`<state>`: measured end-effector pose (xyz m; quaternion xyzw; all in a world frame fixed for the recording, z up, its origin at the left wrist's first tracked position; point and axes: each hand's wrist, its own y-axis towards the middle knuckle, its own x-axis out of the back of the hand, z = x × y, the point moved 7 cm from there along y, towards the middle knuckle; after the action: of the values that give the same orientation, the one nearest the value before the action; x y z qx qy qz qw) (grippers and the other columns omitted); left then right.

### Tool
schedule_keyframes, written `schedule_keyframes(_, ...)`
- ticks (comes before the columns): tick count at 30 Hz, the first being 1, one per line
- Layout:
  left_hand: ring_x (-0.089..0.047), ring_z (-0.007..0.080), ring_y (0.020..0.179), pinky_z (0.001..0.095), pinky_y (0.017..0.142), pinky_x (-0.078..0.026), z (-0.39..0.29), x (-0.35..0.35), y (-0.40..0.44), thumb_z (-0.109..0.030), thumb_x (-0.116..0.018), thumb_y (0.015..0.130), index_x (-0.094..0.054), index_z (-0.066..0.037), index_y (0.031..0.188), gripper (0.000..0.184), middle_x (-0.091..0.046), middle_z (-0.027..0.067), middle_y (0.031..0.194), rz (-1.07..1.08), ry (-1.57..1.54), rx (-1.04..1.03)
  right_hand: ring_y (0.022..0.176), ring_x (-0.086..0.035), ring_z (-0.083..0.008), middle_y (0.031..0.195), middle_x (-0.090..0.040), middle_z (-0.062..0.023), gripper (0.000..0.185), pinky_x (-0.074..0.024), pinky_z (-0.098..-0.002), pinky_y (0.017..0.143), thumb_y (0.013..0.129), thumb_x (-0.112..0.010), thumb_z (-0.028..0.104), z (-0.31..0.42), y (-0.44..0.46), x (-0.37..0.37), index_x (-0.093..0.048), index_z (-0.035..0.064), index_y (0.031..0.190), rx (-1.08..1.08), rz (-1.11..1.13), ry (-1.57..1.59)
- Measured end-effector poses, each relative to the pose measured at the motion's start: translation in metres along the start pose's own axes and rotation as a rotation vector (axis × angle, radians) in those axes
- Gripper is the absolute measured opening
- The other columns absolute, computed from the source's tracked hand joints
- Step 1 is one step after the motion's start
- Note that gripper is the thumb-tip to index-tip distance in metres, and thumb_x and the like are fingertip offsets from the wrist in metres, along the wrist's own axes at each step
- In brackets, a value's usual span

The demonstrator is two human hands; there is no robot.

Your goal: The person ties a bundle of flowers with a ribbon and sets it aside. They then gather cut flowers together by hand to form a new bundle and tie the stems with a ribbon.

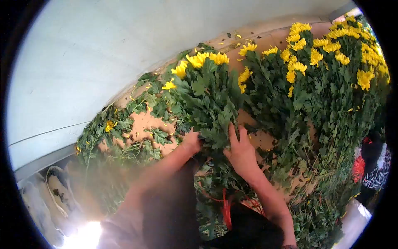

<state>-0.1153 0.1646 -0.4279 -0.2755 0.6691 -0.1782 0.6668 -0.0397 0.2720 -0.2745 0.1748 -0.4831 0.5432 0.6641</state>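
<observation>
A leafy bunch of yellow flowers (207,89) stands upright in the middle, blooms at the top. My left hand (191,142) is at the bunch's left side, its fingers hidden behind the leaves. On the right side of the same bunch lies my right hand (241,153), with two fingers stretched up and apart against the leaves. Red string (226,209) hangs below the bunch, near the dark clothing.
More yellow flowers (296,66) with long stems lie in a large pile at the right. Loose leaves (157,137) cover brown cardboard (151,124) at the left. A pale wall (91,62) rises behind. Red and white strings (358,168) lie at the far right.
</observation>
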Motion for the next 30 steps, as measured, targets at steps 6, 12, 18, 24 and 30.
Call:
schedule_keyframes(6, -0.054, 0.0226, 0.11, 0.0369, 0.095, -0.042, -0.007, -0.039, -0.045, -0.008, -0.064, 0.076, -0.053, -0.003, 0.121, 0.047, -0.058, 0.0084, 0.118, 0.107, 0.27, 0.006, 0.109, -0.049, -0.0417, 0.13, -0.035, -0.0265, 0.081, -0.0508, -0.0421, 0.078, 0.068, -0.074, 0.017, -0.005, -0.032, -0.021, -0.034, 0.0005, 0.136, 0.016, -0.035, -0.17)
schedule_keyframes(12, -0.061, 0.0218, 0.091, 0.0336, 0.087, -0.045, 0.011, -0.066, -0.036, -0.012, -0.067, 0.076, -0.063, -0.002, 0.104, 0.03, -0.066, 0.0074, 0.097, -0.194, 0.441, 0.071, 0.108, -0.047, -0.0398, 0.131, -0.034, -0.028, 0.084, -0.0517, -0.0399, 0.077, 0.066, -0.076, 0.025, 0.014, -0.038, -0.024, -0.035, -0.005, 0.133, 0.042, 0.033, -0.028)
schedule_keyframes(18, -0.06, 0.0239, 0.081, 0.0382, 0.076, -0.05, -0.013, -0.085, -0.03, -0.025, -0.069, 0.064, -0.063, -0.007, 0.09, 0.033, -0.064, 0.0065, 0.087, -0.334, 0.281, -0.037, 0.119, -0.047, -0.033, 0.133, -0.044, -0.0182, 0.094, -0.0371, -0.0407, 0.101, 0.063, -0.079, 0.017, -0.024, -0.069, 0.041, -0.027, 0.0007, 0.139, -0.017, -0.083, 0.406)
schedule_keyframes(24, -0.06, 0.0245, 0.078, 0.0379, 0.074, -0.052, -0.076, -0.112, -0.063, -0.023, -0.062, 0.064, -0.061, -0.006, 0.089, 0.03, -0.063, 0.0085, 0.088, -0.303, 0.39, -0.514, 0.108, -0.054, -0.038, 0.132, -0.048, -0.0175, 0.07, -0.0449, -0.0411, 0.091, 0.082, -0.065, 0.041, -0.289, -0.244, -0.067, -0.037, 0.011, 0.139, -0.294, 0.002, -0.158)
schedule_keyframes(30, -0.062, 0.0227, 0.09, 0.0326, 0.08, -0.05, -0.122, -0.291, -0.149, -0.016, -0.059, 0.071, -0.062, 0.0, 0.103, 0.036, -0.065, 0.0093, 0.099, 0.389, 0.692, -0.66, 0.132, -0.035, -0.0298, 0.146, -0.031, -0.0147, 0.078, -0.0351, -0.044, 0.105, 0.08, -0.07, 0.031, -0.168, -0.232, 0.137, -0.029, 0.008, 0.143, -0.483, -0.449, 0.314)
